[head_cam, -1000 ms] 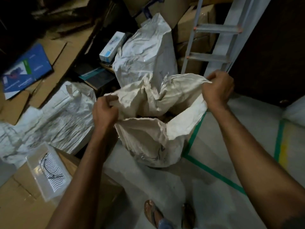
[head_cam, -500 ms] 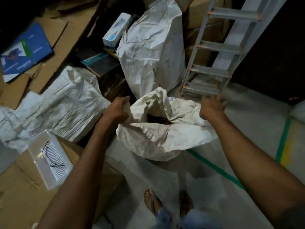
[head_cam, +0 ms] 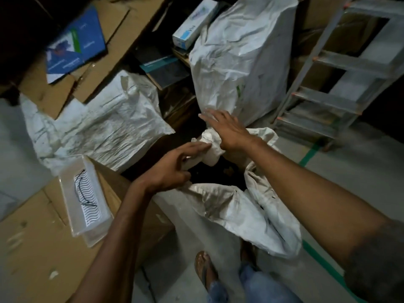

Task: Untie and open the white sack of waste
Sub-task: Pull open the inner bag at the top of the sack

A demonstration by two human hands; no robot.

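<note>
Your left hand [head_cam: 170,171] and right hand [head_cam: 227,132] moved in from the sides of the white sack [head_cam: 236,211] to its far-left rim. Sack's on the floor [head_cam: 360,171] ahead of your foot [head_cam: 205,272], mouth open, dark inside, brown scraps [head_cam: 228,170] visible. Right hand flat, fingers straight, on the bunched rim. Left touches the same fold; grip unclear.

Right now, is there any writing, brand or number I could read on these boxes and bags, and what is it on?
Nothing here reads clearly.
White and blue carton: blue lettering on its side, too blurred to read.
Blue box: white lines of print, too small and blurred to read.
Tall white sack: a green mark low on its side, unreadable.
</note>
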